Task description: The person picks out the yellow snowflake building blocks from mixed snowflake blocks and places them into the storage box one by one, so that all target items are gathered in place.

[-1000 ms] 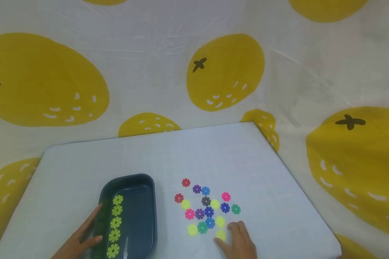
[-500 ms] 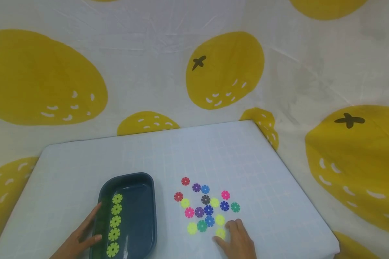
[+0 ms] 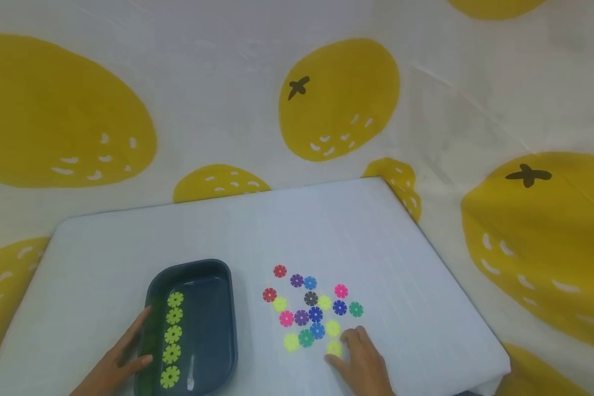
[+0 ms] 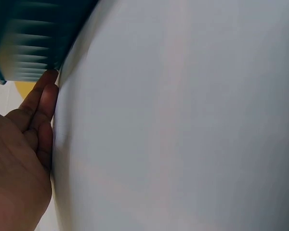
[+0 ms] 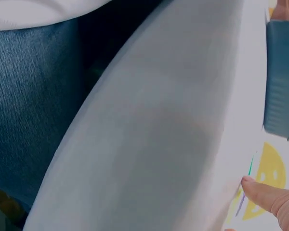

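My left hand (image 3: 110, 360) lies along the left side of a dark blue-green tray (image 3: 208, 330), its thumb and a finger touching the rim. In the left wrist view, its other fingers (image 4: 41, 108) rest low beside the tray's ribbed outer wall. A column of several yellow-green notched discs (image 3: 172, 334) lies inside the tray. My right hand (image 3: 363, 363) rests on the table, with thumb and fingertips on either side of a yellow disc (image 3: 334, 348) that lies flat. In the right wrist view, only the thumb (image 5: 265, 192) shows clearly.
Several loose notched discs in red, pink, purple, blue, green, black and yellow lie right of the tray, including a red disc (image 3: 280, 271) and a green disc (image 3: 356, 309). A white cloth covers the table (image 3: 257, 236). A lemon-patterned curtain (image 3: 227, 110) hangs behind.
The head view has tilted a little, so everything sits slightly higher and further left. Both hands keep their places at the tray and the yellow disc.
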`<state>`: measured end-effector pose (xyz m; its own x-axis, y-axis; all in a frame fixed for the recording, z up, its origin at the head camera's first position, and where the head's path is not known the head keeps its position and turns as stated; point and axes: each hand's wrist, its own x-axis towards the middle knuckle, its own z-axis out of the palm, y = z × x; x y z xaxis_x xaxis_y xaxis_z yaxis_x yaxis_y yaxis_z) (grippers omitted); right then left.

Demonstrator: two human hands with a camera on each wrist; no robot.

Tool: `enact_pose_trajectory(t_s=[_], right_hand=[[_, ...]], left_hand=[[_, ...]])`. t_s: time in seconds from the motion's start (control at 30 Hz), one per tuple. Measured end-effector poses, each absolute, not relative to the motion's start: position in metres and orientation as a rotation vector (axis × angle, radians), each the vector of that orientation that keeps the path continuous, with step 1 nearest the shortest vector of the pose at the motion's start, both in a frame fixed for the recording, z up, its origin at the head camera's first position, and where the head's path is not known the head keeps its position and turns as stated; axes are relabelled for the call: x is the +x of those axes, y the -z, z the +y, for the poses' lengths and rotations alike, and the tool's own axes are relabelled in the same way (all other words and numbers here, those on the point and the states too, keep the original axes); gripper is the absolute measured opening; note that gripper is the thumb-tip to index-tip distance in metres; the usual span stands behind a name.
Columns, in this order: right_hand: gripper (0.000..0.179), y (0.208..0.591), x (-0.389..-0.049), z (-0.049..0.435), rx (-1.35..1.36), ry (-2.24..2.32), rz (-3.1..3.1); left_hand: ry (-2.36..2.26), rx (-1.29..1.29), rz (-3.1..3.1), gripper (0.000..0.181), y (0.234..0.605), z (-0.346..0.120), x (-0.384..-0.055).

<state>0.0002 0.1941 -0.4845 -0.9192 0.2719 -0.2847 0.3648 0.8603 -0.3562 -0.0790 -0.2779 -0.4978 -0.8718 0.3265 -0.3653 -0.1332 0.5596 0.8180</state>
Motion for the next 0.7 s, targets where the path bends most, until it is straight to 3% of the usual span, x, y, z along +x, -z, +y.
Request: enact_pose_trajectory(t_s=[0.7], right_hand=[[0.036, 0.478, -0.009, 0.199, 0.278, 0.665, 2.890]], left_hand=[[-1.313, 0.411, 2.431, 0.090, 0.505, -0.282, -0.080]])
